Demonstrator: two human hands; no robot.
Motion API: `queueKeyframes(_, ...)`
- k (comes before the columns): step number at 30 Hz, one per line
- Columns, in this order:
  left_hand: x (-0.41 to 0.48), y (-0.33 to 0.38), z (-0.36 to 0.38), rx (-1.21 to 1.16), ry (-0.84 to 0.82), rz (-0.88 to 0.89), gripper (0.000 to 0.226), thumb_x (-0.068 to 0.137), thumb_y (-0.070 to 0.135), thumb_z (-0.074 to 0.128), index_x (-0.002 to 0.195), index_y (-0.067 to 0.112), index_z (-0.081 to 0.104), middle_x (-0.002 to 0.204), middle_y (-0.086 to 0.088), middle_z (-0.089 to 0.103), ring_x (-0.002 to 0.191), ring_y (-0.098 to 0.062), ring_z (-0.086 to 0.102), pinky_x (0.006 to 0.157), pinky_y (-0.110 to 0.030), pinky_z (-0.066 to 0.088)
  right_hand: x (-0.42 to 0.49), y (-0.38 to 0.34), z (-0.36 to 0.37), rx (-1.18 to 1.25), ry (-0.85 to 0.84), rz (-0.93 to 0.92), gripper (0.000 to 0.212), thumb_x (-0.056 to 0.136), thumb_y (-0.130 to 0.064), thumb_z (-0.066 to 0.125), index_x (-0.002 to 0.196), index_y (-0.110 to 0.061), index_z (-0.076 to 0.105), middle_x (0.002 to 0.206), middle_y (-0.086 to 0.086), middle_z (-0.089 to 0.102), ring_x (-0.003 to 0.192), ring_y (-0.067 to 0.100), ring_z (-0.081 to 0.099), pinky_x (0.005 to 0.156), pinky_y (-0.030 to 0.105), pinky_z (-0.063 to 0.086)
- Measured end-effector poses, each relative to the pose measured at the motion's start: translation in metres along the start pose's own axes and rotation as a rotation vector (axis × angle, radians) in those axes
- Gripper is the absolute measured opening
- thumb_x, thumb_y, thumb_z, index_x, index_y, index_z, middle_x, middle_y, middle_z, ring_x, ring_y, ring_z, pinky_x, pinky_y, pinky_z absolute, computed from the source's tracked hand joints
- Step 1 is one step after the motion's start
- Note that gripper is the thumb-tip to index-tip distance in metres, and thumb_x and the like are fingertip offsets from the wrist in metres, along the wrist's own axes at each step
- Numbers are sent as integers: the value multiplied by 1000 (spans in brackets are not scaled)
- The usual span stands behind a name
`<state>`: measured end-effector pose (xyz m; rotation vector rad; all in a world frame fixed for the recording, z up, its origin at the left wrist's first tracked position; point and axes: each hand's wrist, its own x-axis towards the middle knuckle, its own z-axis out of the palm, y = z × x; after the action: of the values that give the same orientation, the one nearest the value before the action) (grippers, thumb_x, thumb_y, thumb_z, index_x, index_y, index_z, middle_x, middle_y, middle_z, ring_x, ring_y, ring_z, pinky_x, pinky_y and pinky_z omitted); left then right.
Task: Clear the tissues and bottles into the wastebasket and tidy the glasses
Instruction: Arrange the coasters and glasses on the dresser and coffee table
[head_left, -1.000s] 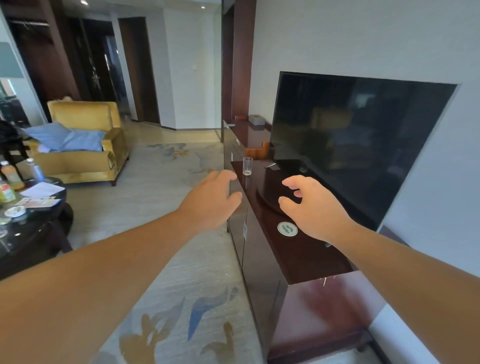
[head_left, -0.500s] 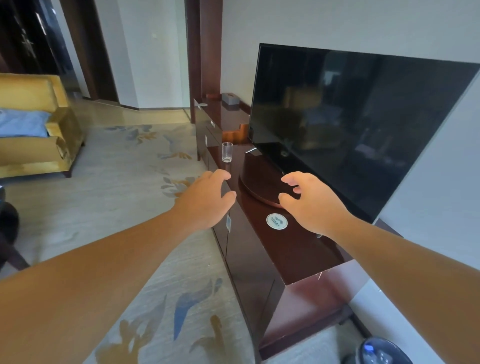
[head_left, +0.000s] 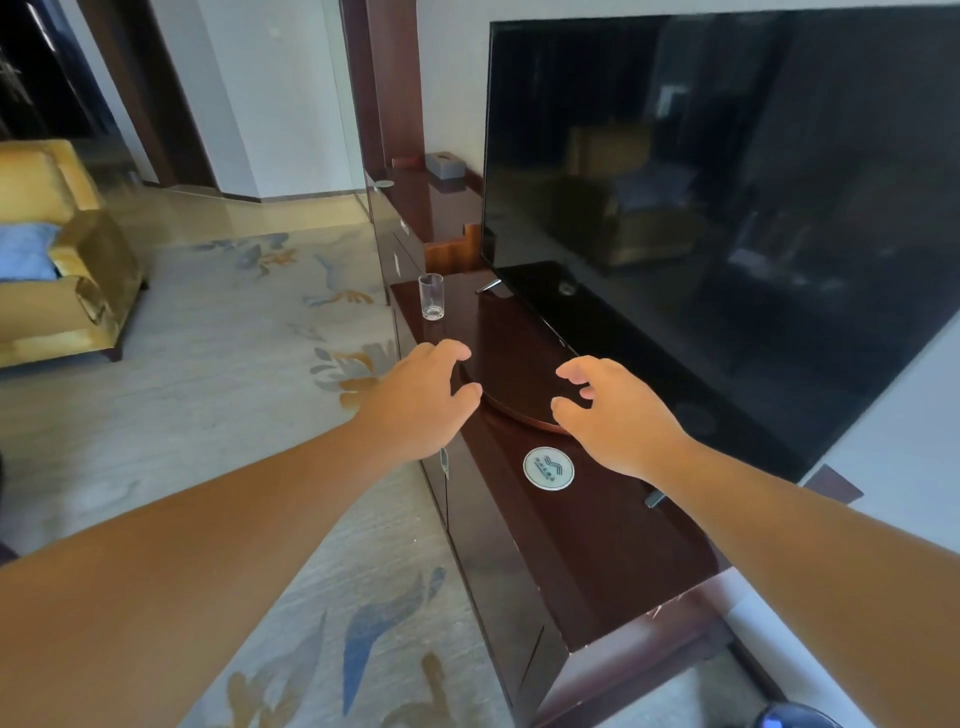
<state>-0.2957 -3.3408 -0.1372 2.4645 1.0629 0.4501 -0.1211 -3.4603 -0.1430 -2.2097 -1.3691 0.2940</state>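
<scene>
Dark-wood worktop (head_left: 597, 545): glossy, beneath right hand (head_left: 618, 415).
Left hand (head_left: 421, 400): empty, fingers loosely spread; right hand likewise.
Glass (head_left: 431, 296): upright on worktop, beyond left hand.
Carpet (head_left: 234, 415): patterned, left of left hand.

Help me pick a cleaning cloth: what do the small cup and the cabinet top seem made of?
The cup looks like clear, smooth glass: you can see straight through its wall. The cabinet top looks like reddish-brown wood or veneer under a gloss lacquer: it shows mirror-like reflections.

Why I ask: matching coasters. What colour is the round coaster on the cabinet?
The coaster is white with a green wavy emblem; head view.
</scene>
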Motion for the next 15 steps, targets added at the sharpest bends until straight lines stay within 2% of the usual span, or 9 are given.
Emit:
queueKeyframes(7, 52, -21, 38, -38, -89, 3, 47, 95, 41, 46, 139, 25, 39, 135, 0, 46, 124, -18, 48, 100, -38, 42, 40, 27, 32, 7, -63, 90, 46, 93, -37, 56, 137, -29, 47, 138, -6, 49, 117, 12, 55, 88, 24, 44)
queueKeyframes(11, 85, -44, 62, -45, -168, 28, 47, 95, 40, 46, 138, 25, 40, 132, 0, 48, 120, -17, 51, 97, -34, 42, 64, 36, 51, 19, -83, 179, 46, 92, -36, 58, 137, -29, 48, 135, -6, 50, 115, 13, 56, 81, 22, 43)
queueKeyframes(15, 119, -58, 83, -75, -260, 74, 46, 94, 42, 46, 137, 26, 40, 131, 2, 48, 114, -19, 54, 94, -36, 43, 86, 41, 68, -8, -71, 262, 46, 92, -36, 57, 136, -27, 49, 135, -4, 51, 116, 14, 56, 84, 23, 42)
